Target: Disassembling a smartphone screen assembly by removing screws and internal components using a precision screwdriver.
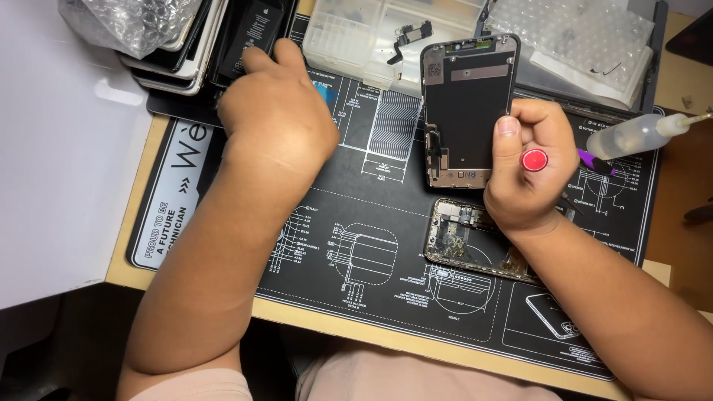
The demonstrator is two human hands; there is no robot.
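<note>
Bench mat [386,297] carries the opened phone body [460,241]; right hand [527,174] clenched on detached screen [464,111] and red-capped tool [534,160], left hand [275,111] reaching far-left to the phone stack [252,30], its grip not discernible; reassembly remains.

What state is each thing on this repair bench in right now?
Screen panel: upright, back side showing, gripped by the right hand.
Red-capped tool: tucked in the right hand.
Opened phone body: flat on the black mat, insides exposed.
Left hand: reaching towards the stacked phones.
Squeeze bottle: lying on its side.
</note>
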